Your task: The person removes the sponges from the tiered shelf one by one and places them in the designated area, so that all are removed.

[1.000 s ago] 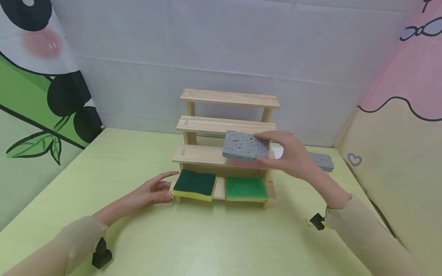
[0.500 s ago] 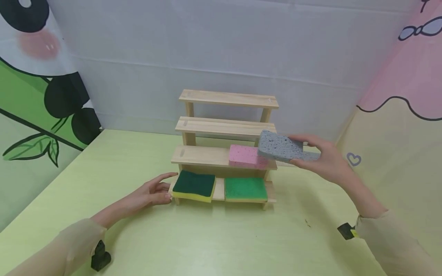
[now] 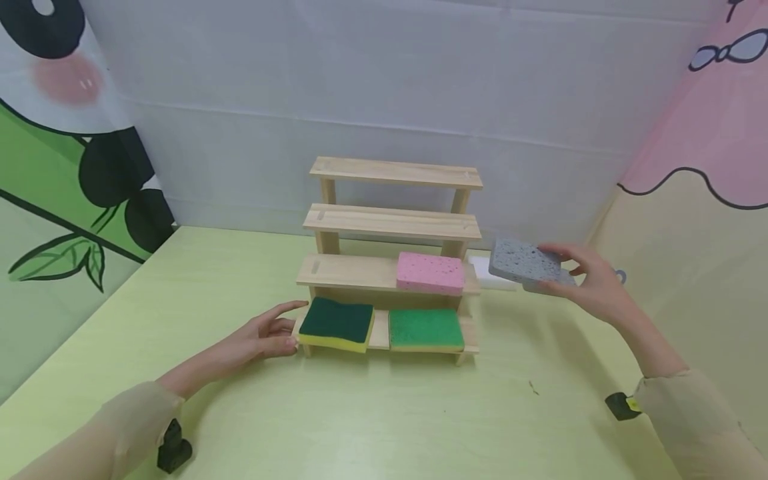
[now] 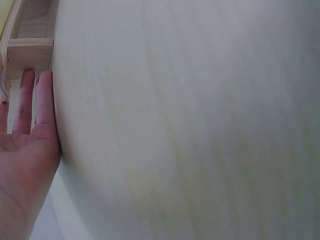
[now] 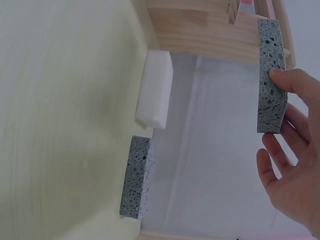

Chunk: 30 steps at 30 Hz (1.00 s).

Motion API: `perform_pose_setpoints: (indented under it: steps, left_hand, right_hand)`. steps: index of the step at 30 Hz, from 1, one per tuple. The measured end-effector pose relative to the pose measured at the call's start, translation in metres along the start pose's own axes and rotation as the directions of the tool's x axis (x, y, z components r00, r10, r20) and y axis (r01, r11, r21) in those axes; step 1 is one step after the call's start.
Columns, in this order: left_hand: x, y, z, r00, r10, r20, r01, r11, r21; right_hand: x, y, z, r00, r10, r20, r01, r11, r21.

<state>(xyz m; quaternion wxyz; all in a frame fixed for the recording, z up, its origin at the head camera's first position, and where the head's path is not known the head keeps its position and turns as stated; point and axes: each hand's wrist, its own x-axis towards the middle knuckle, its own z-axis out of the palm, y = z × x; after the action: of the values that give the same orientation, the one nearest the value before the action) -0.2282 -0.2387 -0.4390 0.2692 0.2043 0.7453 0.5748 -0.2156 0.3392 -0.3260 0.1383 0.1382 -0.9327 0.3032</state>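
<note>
My right hand (image 3: 591,280) pinches a grey porous sponge (image 3: 523,260) between thumb and fingers, raised to the right of the stepped wooden rack (image 3: 354,270). In the right wrist view this sponge (image 5: 270,85) is well off the table. At the left end of the rack's lowest step, my left hand (image 3: 258,337) rests with fingers extended; the left wrist view shows the fingertips right at the rack's end piece (image 4: 31,54). A green-and-yellow scouring sponge (image 3: 337,321) and a green sponge (image 3: 426,329) lie on that lowest step. A pink sponge (image 3: 429,272) lies one step up, on the right.
Behind the held sponge, a white sponge (image 5: 156,90) and a second grey sponge (image 5: 134,177) lie on the table by the back wall. Cloth walls (image 3: 384,80) enclose the pale table (image 3: 384,413) at the back and sides.
The right hand has moved right with the grey sponge, from in front of the rack to beside it, uncovering the pink sponge. The left hand stays at the rack's left end.
</note>
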Motion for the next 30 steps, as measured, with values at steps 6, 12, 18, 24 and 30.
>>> perform_pose_setpoints:
  steps: [6,12,18,24,30]
  left_hand:
    - [0.0,-0.001,-0.001,1.0,0.0,-0.003,0.0,1.0,0.008]
    - [0.001,-0.002,-0.001,1.0,0.0,0.001,0.0,1.0,0.006]
    - [0.001,-0.001,-0.001,1.0,-0.006,-0.004,0.006,1.0,0.013]
    - [0.0,0.001,0.0,1.0,-0.004,-0.003,0.004,1.0,0.011]
    - [-0.002,0.001,0.0,1.0,-0.011,-0.006,0.011,1.0,0.009]
  right_hand:
    - [0.0,0.019,0.007,0.998,-0.038,0.05,0.04,0.999,-0.035]
    - [-0.001,0.034,0.02,0.992,0.003,0.129,0.003,0.999,-0.042]
    - [-0.003,0.043,0.034,0.982,-0.01,0.19,0.011,1.0,-0.006]
    - [-0.005,0.045,0.044,0.977,-0.017,0.212,0.017,1.0,0.001]
    - [-0.007,0.048,0.053,0.971,-0.01,0.239,0.014,1.0,-0.014]
